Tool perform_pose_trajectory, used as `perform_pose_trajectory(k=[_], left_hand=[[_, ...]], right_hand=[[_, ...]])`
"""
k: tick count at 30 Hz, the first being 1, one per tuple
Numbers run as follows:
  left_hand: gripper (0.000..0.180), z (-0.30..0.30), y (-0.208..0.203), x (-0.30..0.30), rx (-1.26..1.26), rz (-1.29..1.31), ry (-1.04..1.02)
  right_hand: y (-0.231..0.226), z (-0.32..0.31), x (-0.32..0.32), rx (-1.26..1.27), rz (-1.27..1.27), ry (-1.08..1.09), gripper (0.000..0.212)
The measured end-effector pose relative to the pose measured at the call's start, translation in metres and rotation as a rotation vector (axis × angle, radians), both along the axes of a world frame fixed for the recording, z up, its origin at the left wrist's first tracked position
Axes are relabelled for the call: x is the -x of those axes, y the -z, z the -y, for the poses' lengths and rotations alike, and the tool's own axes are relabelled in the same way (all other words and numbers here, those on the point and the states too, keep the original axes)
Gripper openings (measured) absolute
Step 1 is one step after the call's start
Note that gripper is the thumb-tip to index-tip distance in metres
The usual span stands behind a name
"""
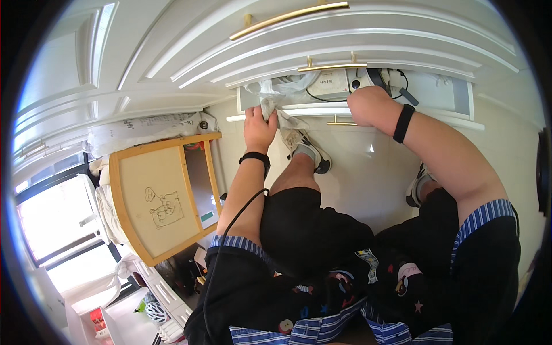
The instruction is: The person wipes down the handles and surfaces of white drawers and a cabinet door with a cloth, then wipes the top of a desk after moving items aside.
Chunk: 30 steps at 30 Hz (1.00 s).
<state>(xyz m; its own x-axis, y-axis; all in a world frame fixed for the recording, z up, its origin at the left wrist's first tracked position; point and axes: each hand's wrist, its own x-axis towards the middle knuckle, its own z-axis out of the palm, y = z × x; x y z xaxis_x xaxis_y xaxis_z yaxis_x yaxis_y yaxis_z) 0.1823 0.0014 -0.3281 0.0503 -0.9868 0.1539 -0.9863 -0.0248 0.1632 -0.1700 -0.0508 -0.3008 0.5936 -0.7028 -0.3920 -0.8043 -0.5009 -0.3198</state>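
A white drawer (pixel 460 95) is pulled out below a closed one with a long gold handle (pixel 332 67). At its left end, my left hand (pixel 260 129) is closed on a light grey cloth (pixel 287 121), which hangs over the drawer's front edge. My right hand (pixel 368 104) is curled at the front edge, beside a white device with a black round spot (pixel 356 84); its fingertips are hidden. Inside the drawer lie a crumpled clear plastic bag (pixel 287 84), a white box (pixel 329 85) and a black cable with a dark grey plug-like end (pixel 409 96).
White cabinet doors with gold handles rise ahead. A wood-framed board (pixel 155 190) with a line drawing stands at left, near a white wrapped bundle (pixel 144 133). My feet in sneakers (pixel 322 158) are on the pale floor. A bike helmet (pixel 156 311) lies lower left.
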Motion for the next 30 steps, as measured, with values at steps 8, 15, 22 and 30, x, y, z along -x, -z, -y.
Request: perform_pose_trajectory(k=[8, 15, 22, 30], left_hand=[[0.056, 0.0, -0.038, 0.156, -0.202, 0.039, 0.482], [0.043, 0.015, -0.016, 0.12, -0.178, 0.048, 0.41], [0.049, 0.016, -0.002, -0.007, -0.107, 0.127, -0.412], [0.043, 0.001, -0.01, 0.096, -0.266, -0.078, 0.143]], right_hand=[[0.005, -0.019, -0.008, 0.058, -0.027, 0.077, 0.015], [0.005, -0.022, -0.002, 0.136, 0.039, 0.06, 0.013], [-0.001, -0.022, -0.002, 0.112, -0.001, 0.058, 0.016], [0.007, -0.024, 0.0, 0.161, 0.055, 0.1, 0.01]])
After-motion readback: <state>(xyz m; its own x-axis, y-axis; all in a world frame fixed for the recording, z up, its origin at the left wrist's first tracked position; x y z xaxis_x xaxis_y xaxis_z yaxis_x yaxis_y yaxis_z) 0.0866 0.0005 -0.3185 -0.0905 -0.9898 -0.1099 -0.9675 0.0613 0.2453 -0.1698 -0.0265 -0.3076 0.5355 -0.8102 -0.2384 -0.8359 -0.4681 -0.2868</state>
